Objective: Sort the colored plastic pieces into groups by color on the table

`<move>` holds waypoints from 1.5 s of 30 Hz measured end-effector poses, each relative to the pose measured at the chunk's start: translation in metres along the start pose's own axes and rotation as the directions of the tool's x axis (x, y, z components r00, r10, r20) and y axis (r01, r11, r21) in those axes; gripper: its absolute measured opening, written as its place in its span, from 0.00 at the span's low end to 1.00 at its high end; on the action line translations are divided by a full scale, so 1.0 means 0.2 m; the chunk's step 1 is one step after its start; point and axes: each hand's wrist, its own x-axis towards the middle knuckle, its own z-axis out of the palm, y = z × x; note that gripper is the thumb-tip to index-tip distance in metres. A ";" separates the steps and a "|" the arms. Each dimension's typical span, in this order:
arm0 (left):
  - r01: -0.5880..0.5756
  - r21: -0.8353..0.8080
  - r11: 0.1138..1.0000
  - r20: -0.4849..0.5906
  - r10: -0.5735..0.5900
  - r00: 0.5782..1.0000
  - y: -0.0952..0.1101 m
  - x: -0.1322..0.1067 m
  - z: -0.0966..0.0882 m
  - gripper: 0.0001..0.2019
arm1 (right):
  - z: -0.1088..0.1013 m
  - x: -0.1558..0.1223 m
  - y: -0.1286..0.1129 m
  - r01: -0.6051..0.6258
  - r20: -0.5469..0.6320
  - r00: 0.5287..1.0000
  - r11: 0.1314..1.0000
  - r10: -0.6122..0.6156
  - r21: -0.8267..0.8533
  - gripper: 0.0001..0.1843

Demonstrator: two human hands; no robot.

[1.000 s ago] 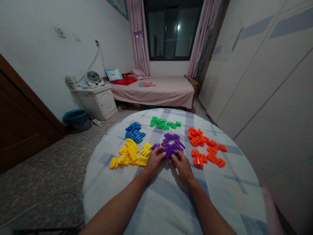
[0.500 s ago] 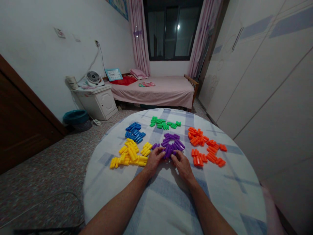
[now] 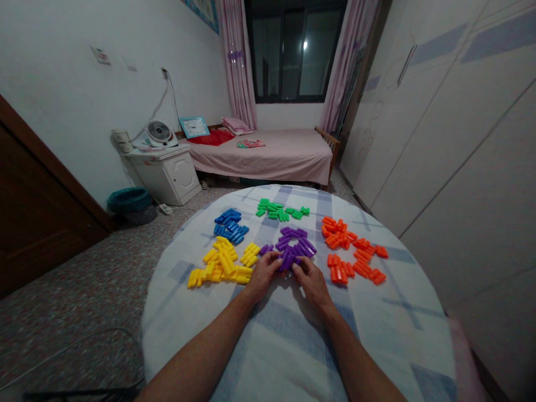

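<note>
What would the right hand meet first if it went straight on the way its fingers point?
Most likely the purple pieces: the right hand points forward and leftward at their near side, though exactly which piece comes first is hard to judge.

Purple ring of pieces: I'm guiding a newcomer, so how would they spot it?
Find the round table in front of the pink bed. Between its yellow pieces and orange pieces lies the purple ring. Unlike the small purple group at its left, it surrounds an open centre.
</note>
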 end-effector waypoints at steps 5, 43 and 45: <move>-0.006 0.006 1.000 0.005 0.006 1.000 0.00 -0.01 0.00 0.16 | 0.00 -0.01 0.00 0.009 -0.002 1.000 1.000 -0.009 0.010 0.17; -0.002 0.063 0.998 -0.009 0.003 1.000 0.02 -0.01 0.01 0.17 | -0.01 -0.01 -0.02 0.013 -0.022 1.000 0.999 -0.014 -0.042 0.16; -0.007 0.073 0.997 0.000 0.007 1.000 0.02 -0.01 0.01 0.16 | -0.01 -0.01 -0.02 0.018 -0.017 1.000 0.999 -0.018 -0.049 0.16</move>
